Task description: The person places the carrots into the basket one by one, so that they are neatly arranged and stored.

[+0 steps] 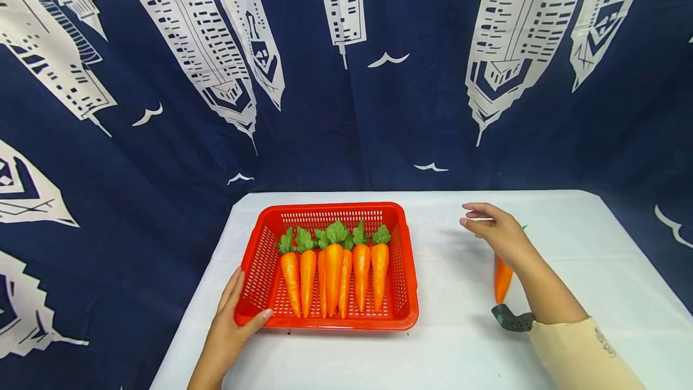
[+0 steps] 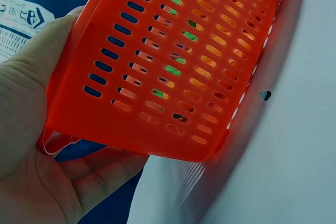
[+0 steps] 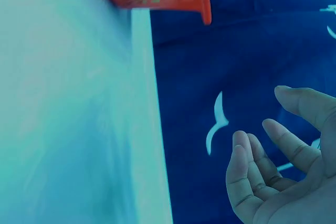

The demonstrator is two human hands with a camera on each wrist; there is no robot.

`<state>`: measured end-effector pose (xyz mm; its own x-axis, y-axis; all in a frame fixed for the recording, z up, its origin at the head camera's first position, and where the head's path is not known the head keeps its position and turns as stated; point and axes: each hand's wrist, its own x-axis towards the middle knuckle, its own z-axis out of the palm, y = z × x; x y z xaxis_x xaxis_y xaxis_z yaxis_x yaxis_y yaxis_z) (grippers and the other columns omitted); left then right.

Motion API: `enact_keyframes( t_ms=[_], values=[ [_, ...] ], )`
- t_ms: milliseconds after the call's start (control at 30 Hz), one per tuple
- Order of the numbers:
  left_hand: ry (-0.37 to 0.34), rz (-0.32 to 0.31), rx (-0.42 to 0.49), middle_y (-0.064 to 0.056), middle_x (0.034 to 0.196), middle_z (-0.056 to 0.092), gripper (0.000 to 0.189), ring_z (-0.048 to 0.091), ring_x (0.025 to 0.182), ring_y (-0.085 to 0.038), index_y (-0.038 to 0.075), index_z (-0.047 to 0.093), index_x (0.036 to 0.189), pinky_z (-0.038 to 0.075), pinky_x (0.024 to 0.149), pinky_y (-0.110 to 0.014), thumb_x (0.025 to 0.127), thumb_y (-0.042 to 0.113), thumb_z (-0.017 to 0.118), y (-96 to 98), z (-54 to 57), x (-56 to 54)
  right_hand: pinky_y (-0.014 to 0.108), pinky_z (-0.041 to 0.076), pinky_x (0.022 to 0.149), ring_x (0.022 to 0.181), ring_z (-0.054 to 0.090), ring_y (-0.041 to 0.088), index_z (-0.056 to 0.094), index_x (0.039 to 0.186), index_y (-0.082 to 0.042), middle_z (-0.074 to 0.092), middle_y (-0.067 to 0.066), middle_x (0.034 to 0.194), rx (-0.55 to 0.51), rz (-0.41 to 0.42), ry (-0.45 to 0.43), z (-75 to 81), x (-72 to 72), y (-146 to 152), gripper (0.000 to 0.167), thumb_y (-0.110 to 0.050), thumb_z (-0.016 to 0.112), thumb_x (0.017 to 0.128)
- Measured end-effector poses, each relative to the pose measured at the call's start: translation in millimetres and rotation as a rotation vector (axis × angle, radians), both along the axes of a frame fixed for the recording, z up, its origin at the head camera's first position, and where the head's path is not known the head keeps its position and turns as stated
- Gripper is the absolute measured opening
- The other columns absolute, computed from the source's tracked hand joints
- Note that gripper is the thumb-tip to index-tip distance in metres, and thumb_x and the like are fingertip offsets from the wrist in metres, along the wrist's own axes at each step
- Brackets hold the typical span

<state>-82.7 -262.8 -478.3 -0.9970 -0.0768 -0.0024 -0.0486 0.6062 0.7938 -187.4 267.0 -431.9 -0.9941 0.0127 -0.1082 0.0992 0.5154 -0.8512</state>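
A red plastic basket [image 1: 327,324] with slotted sides stands on the white table, holding several orange carrots [image 1: 334,275] with green leafy tops, laid side by side. At its front left corner my left hand [image 1: 233,324] grips the rim; the left wrist view shows the thumb and fingers [image 2: 105,174] around the basket's corner [image 2: 131,129]. To the right, my right hand [image 1: 495,230] hovers with loosely bent fingers and nothing between them. Below that forearm lies a single carrot [image 1: 502,281], partly hidden by the hand and wrist.
A dark wristband device [image 1: 513,319] sits on the right wrist, just ahead of a beige sleeve [image 1: 579,351]. Behind the white table [image 1: 444,348] hangs a navy cloth [image 1: 325,137] printed with white buildings and birds.
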Motion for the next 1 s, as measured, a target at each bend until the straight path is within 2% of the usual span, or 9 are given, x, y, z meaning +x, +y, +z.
enact_keyframes(
  t_ms=[167,233,333,400,500,767,1000],
  values=[
    [0.011,-0.001,0.004,0.002,0.171,0.014,0.103,0.018,0.154,-0.031,0.019,0.02,0.163,0.024,0.12,-0.066,0.084,0.038,0.083,-0.3,0.5,-0.2,0.043,0.054,0.095,0.124,0.058,0.043,0.045,0.151,-0.014,0.053,0.021,0.145,0.014,-0.027,-0.032,-8.8,7.3,18.3,0.07,-0.055,0.061,0.097],
    [0.01,0.0,0.005,0.002,0.171,0.014,0.103,0.019,0.154,-0.031,0.019,0.02,0.163,0.024,0.119,-0.067,0.084,0.038,0.083,-0.5,0.2,-0.6,0.043,0.054,0.095,0.125,0.057,0.042,0.044,0.152,-0.013,0.052,0.022,0.146,0.016,-0.04,-0.043,-12.4,9.8,25.0,0.07,-0.054,0.06,0.097],
    [0.008,0.0,0.008,0.001,0.171,0.014,0.103,0.019,0.153,-0.031,0.019,0.019,0.163,0.023,0.119,-0.068,0.084,0.038,0.083,-0.8,-0.6,-1.1,0.055,0.049,0.103,0.129,0.052,0.042,0.042,0.153,-0.011,0.048,0.025,0.149,0.013,-0.068,-0.064,-19.1,12.7,35.2,0.074,-0.055,0.06,0.097],
    [0.008,0.0,0.007,0.001,0.171,0.013,0.103,0.019,0.154,-0.031,0.02,0.019,0.163,0.023,0.119,-0.068,0.084,0.038,0.083,-0.9,-1.0,-1.1,0.066,0.042,0.106,0.132,0.048,0.046,0.04,0.154,-0.009,0.044,0.026,0.152,0.014,-0.09,-0.079,-23.9,14.2,41.6,0.076,-0.055,0.059,0.097],
    [0.009,-0.002,0.008,0.001,0.171,0.013,0.103,0.018,0.154,-0.032,0.02,0.019,0.163,0.023,0.119,-0.068,0.084,0.038,0.083,-1.1,-1.8,-0.5,0.071,0.036,0.108,0.136,0.043,0.048,0.038,0.155,-0.008,0.041,0.028,0.153,0.024,-0.127,-0.098,-31.0,15.6,50.3,0.076,-0.055,0.058,0.098],
    [0.014,-0.003,0.002,0.0,0.171,0.013,0.103,0.018,0.154,-0.033,0.021,0.02,0.163,0.022,0.119,-0.069,0.084,0.037,0.083,-1.8,-3.2,0.2,0.066,0.041,0.107,0.135,0.043,0.05,0.033,0.155,-0.001,0.036,0.033,0.154,0.022,-0.182,-0.114,-41.8,21.0,62.7,0.07,-0.041,0.054,0.102],
    [0.008,-0.002,0.007,0.001,0.171,0.013,0.102,0.018,0.154,-0.032,0.021,0.02,0.163,0.022,0.119,-0.068,0.084,0.038,0.082,-1.6,-3.0,0.3,0.07,0.036,0.109,0.14,0.034,0.054,0.029,0.157,-0.002,0.026,0.034,0.159,0.05,-0.23,-0.2,-50.6,21.8,69.7,0.078,-0.047,0.057,0.099]
  ],
)
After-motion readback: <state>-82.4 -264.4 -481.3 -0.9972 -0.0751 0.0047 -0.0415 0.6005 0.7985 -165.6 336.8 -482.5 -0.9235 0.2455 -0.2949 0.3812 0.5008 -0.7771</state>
